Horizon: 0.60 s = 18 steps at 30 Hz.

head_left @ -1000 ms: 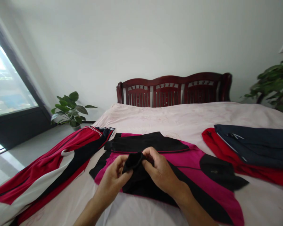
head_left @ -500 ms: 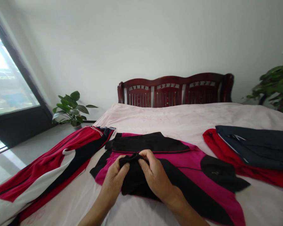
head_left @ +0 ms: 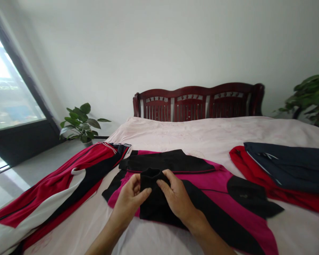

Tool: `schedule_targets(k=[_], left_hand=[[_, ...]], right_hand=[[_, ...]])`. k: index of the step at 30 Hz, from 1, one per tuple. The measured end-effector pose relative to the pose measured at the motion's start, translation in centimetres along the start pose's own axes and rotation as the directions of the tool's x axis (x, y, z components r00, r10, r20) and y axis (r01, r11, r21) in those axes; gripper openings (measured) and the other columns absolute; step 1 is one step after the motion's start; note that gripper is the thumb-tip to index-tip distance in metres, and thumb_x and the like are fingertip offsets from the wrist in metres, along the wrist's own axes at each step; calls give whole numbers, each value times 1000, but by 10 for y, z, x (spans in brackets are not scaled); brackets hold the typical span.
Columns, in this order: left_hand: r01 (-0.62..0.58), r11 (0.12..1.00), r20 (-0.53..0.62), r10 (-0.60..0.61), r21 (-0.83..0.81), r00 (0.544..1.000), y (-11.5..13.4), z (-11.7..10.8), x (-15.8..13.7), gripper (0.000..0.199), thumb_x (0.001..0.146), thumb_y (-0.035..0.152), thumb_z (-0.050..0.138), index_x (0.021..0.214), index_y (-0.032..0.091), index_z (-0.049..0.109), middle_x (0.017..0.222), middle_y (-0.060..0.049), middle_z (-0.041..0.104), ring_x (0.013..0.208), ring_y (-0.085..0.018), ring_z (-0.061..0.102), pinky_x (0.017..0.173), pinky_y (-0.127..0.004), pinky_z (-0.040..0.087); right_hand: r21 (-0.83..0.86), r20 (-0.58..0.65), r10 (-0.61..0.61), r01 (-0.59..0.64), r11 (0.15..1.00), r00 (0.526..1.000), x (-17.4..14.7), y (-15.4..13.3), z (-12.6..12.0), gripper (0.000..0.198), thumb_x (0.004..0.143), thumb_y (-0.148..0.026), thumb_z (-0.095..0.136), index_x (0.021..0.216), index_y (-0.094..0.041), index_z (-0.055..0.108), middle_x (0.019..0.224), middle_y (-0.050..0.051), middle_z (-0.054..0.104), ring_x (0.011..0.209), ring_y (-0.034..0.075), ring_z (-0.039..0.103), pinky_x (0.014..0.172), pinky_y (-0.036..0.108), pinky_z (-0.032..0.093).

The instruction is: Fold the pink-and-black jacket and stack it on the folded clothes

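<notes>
Fingers point(head_left: 164, 187) have reopened the black cuff point(head_left: 148, 182) of a magenta-black garment point(head_left: 216, 181).

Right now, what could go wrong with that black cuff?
1. Slip: the left hand and right hand pinch the black cuff only near its open end, so it might slide free.
2. Drag: the cuff looks joined to the pink-and-black garment, which lies loose on the sheet; a hard tug could shift or crease it.
3. Mix-up: black cloth over black panels may hide edges.
</notes>
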<state>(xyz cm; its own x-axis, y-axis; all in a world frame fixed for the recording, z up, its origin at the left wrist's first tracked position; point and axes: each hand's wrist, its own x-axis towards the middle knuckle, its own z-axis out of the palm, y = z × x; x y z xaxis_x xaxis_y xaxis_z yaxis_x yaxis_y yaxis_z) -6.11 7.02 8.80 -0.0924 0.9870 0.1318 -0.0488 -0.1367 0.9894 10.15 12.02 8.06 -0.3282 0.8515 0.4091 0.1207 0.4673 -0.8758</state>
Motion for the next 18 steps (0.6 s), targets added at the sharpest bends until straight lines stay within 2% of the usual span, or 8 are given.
schedule_targets(k=[4,8,13,18], left_hand=[[46,996,38,-43,-80,998,4,2,-2,37,70,24,78,101,19,59,97,-3,70,93,-18,65,83,-28,51],[96,991,59,-91,-89,994,7,1,-4,26,73,29,75,90,18,58,83,1,67,81,-15,63,75,-25,49],[60,997,-24,-61,-45,998,8,-2,-5,26,70,29,79,79,17,57,74,4,60,68,-9,53,63,-20,42],[86,970,-36,-97,-229,995,4,1,-5,30,67,28,83,75,18,55,68,6,56,61,-8,53,57,-19,41]], right_hand=[[95,5,-24,23,995,1000,1,0,0,11,93,-31,53,92,-21,59,85,-2,62,81,15,57,73,26,43],[139,-4,-28,28,990,1000,0,1,1,14,94,-32,53,95,-21,61,87,-1,64,83,15,57,74,26,44],[149,24,-20,16,989,1000,-1,-1,2,21,95,-40,51,94,-21,61,85,-1,61,81,15,55,72,24,44],[152,33,-27,22,988,999,-2,-4,1,23,97,-41,50,94,-21,60,86,-2,61,82,14,55,72,24,43]])
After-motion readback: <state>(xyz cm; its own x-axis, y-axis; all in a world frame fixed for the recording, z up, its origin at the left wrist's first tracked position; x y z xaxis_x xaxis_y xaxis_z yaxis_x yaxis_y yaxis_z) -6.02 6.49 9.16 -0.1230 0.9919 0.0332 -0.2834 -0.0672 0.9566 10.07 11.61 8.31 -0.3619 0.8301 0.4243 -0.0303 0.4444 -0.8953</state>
